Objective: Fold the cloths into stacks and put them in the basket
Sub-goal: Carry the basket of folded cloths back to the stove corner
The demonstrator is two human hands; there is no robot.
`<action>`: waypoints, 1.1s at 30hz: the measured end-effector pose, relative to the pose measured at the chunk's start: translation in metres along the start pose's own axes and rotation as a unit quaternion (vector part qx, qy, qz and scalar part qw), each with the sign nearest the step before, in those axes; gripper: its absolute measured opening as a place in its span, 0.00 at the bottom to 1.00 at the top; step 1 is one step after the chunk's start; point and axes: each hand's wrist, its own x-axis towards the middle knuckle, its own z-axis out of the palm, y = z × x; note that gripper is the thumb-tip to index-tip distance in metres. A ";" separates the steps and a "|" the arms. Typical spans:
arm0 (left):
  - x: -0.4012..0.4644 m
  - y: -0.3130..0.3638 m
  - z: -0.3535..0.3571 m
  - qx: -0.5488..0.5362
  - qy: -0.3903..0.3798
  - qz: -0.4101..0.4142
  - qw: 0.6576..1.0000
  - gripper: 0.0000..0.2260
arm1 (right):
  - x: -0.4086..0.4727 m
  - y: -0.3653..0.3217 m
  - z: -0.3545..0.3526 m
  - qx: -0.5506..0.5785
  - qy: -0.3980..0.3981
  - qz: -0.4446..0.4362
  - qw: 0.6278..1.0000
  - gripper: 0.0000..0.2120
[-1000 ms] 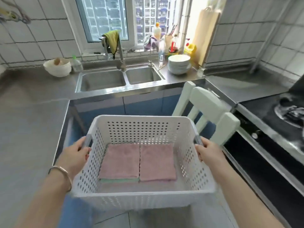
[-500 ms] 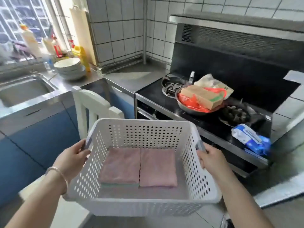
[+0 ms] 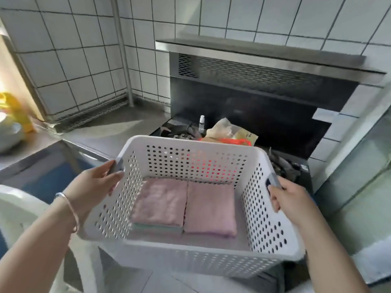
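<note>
I carry a white perforated basket (image 3: 190, 144) in front of me, lifted off any surface. My left hand (image 3: 93, 185) grips its left handle and my right hand (image 3: 289, 197) grips the right handle. Two folded stacks lie side by side on the basket floor. The left stack (image 3: 159, 203) has a pink cloth on top and a pale green one under it. The right stack (image 3: 209, 210) is pink.
Ahead is a black stove (image 3: 283, 163) under a steel hood (image 3: 264, 58), with a bag and red-lined pan (image 3: 230, 136) on it. A steel counter (image 3: 118, 125) runs left to bowls (image 3: 8, 134) and a yellow bottle (image 3: 17, 111). A white chair (image 3: 19, 208) stands at lower left.
The view has swung right, from the sink to the stove, and come closer to it. Both hands keep the same grip on the basket, and the cloths have not shifted.
</note>
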 end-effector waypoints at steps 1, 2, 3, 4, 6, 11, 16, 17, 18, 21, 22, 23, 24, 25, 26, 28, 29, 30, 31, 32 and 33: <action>0.017 0.004 -0.002 -0.005 -0.005 0.002 1.000 0.19 | 0.012 -0.007 0.006 -0.001 0.002 0.002 1.000 0.08; 0.037 0.007 -0.005 -0.019 -0.008 0.004 1.000 0.19 | 0.026 -0.016 0.014 0.001 0.004 0.001 1.000 0.09; 0.056 0.012 -0.010 -0.031 -0.009 0.002 0.999 0.19 | 0.041 -0.025 0.021 0.005 0.007 -0.001 1.000 0.11; 0.074 0.014 -0.015 -0.040 -0.006 -0.002 0.999 0.19 | 0.054 -0.034 0.029 0.009 0.005 -0.004 1.000 0.12; 0.098 0.018 -0.025 -0.055 0.003 -0.004 0.998 0.17 | 0.078 -0.055 0.043 0.017 -0.004 -0.017 1.000 0.10; 0.166 0.011 -0.055 -0.071 0.045 -0.041 0.996 0.20 | 0.160 -0.100 0.103 0.058 -0.045 -0.042 0.996 0.10; 0.226 0.000 -0.080 -0.081 0.132 -0.086 0.984 0.20 | 0.243 -0.148 0.170 0.047 -0.116 -0.096 0.988 0.08; 0.235 -0.003 -0.085 -0.082 0.143 -0.091 0.982 0.20 | 0.254 -0.155 0.181 0.044 -0.129 -0.098 0.986 0.08; 0.248 -0.007 -0.092 -0.083 0.154 -0.100 0.979 0.19 | 0.269 -0.166 0.194 0.045 -0.148 -0.100 0.983 0.08; 0.281 -0.013 -0.107 -0.076 0.165 -0.112 0.977 0.17 | 0.313 -0.196 0.228 0.046 -0.187 -0.112 0.975 0.11; 0.292 -0.014 -0.110 -0.081 0.177 -0.121 0.973 0.16 | 0.329 -0.208 0.240 0.039 -0.200 -0.123 0.971 0.12; 0.302 -0.017 -0.112 -0.085 0.191 -0.128 0.969 0.15 | 0.347 -0.221 0.255 0.032 -0.212 -0.131 0.968 0.12; 0.310 -0.019 -0.113 -0.086 0.201 -0.129 0.967 0.14 | 0.361 -0.233 0.267 0.027 -0.220 -0.135 0.966 0.12; 0.318 -0.021 -0.113 -0.083 0.211 -0.131 0.965 0.13 | 0.374 -0.244 0.283 0.025 -0.232 -0.137 0.963 0.13; 0.327 -0.026 -0.115 -0.079 0.222 -0.138 0.962 0.12 | 0.386 -0.253 0.300 0.024 -0.246 -0.139 0.959 0.13; 0.343 -0.036 -0.118 -0.077 0.245 -0.149 0.955 0.11 | 0.404 -0.269 0.332 0.025 -0.270 -0.145 0.952 0.14; 0.352 -0.042 -0.119 -0.078 0.255 -0.156 0.951 0.11 | 0.413 -0.276 0.349 0.026 -0.281 -0.148 0.948 0.14; 0.364 -0.051 -0.121 -0.080 0.263 -0.162 0.948 0.11 | 0.423 -0.283 0.366 0.025 -0.291 -0.153 0.944 0.13; 0.373 -0.058 -0.122 -0.079 0.266 -0.167 0.946 0.12 | 0.430 -0.289 0.380 0.020 -0.296 -0.159 0.942 0.13; 0.386 -0.067 -0.123 -0.076 0.266 -0.169 0.946 0.13 | 0.440 -0.295 0.397 0.014 -0.301 -0.164 0.939 0.12; 0.398 -0.074 -0.124 -0.074 0.266 -0.174 0.945 0.13 | 0.450 -0.300 0.413 0.006 -0.304 -0.169 0.938 0.12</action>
